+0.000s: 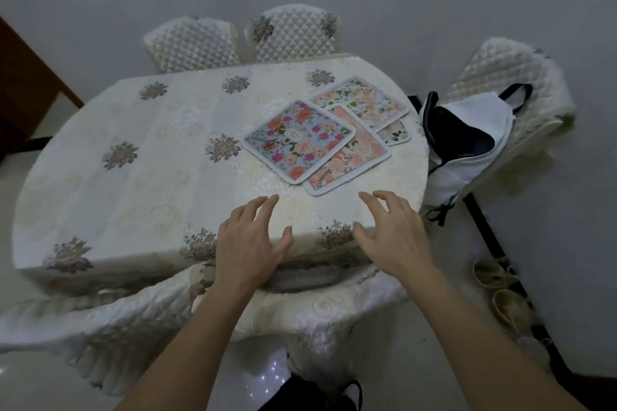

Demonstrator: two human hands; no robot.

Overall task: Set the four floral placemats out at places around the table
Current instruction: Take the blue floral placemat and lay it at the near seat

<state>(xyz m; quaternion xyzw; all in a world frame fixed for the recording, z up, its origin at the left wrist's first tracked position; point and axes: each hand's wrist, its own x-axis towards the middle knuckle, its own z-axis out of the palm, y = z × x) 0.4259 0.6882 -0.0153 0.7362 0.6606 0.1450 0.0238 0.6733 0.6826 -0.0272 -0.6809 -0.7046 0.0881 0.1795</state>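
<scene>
Just beyond both hands, four floral placemats (315, 140) lie overlapped in a heap on the table (133, 183). Left hand (248, 243) and right hand (392, 233) hover spread and empty. Likely next: lifting the top blue mat (298, 140).

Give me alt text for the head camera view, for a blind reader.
A left hand and right hand, both open, hover near four overlapping floral placemats on a cream tablecloth. A white bag sits on a quilted chair at right.
</scene>
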